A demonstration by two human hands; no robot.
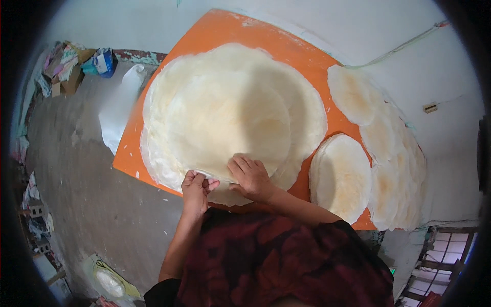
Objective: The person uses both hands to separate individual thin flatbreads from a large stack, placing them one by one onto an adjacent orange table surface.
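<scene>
Before me on an orange tabletop (215,28) lies a wide spread of thin, pale round flatbread sheets (184,76), overlapping one another. One round sheet (226,115) is uppermost in the middle. At its near edge my left hand (196,188) pinches the rim between thumb and fingers, and the edge is slightly raised there. My right hand (251,178) rests on the same sheet a little to the right, palm down with fingers spread apart. A shadow falls across the right half of the spread.
To the right stand a round stack of similar sheets (341,176) and a longer row of overlapping sheets (387,153) beside the wall. A white sack (121,107) is on the floor left of the table. Farther left are a cardboard box (71,80) and bags (103,63). Cables (399,50) run along the wall.
</scene>
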